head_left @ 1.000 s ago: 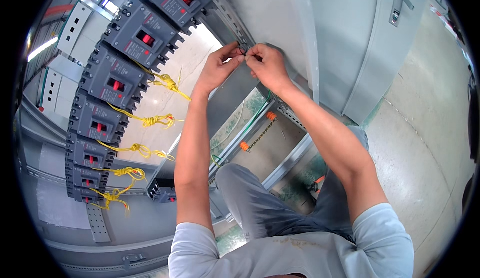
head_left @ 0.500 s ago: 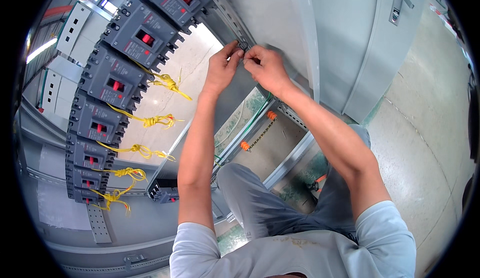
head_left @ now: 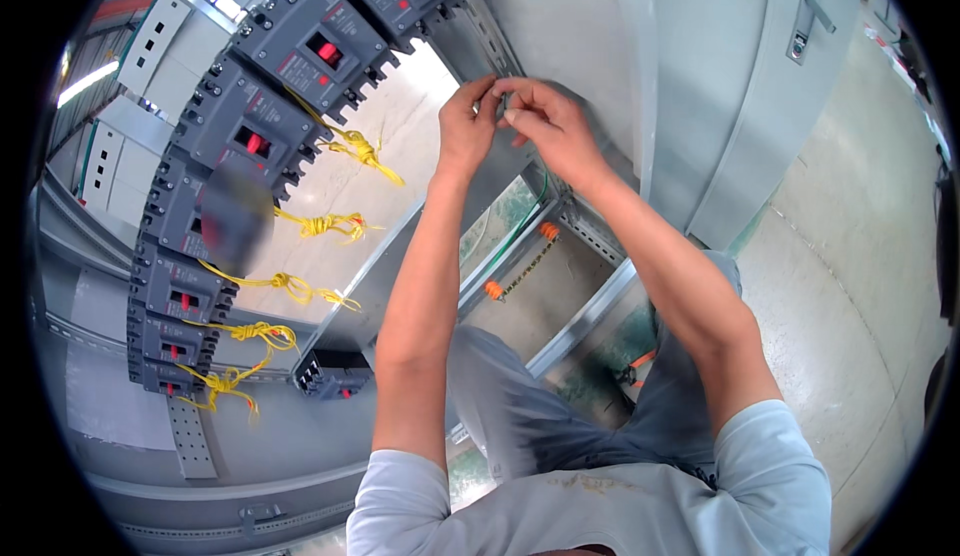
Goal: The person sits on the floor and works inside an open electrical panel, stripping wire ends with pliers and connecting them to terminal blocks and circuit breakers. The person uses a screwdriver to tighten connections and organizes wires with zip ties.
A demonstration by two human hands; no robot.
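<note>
Both my hands meet in front of a perforated steel upright [head_left: 490,41] of a grey cabinet frame. My left hand [head_left: 468,128] is closed, thumb and fingertips drawn together near the post. Beside it, my right hand [head_left: 553,128] is curled, its index finger reaching to the left fingertips. Whatever sits between the fingers is too small and covered to name. To the left stands a column of grey circuit breakers [head_left: 318,46] with red toggles. Bundles of knotted yellow wire [head_left: 362,151] hang from several of them.
A grey cabinet door [head_left: 760,86] with a handle [head_left: 818,11] stands at the right. Below my hands, a steel rail [head_left: 580,318] crosses near orange insulators [head_left: 494,289]. A smaller breaker [head_left: 335,376] sits lower left. A dark blurred patch [head_left: 237,218] covers part of the breaker column.
Both hands have shifted slightly right, and the right fingers have loosened and lifted a little. A small dark piece glimpsed at the fingertips earlier is now hidden. The view has moved slightly.
</note>
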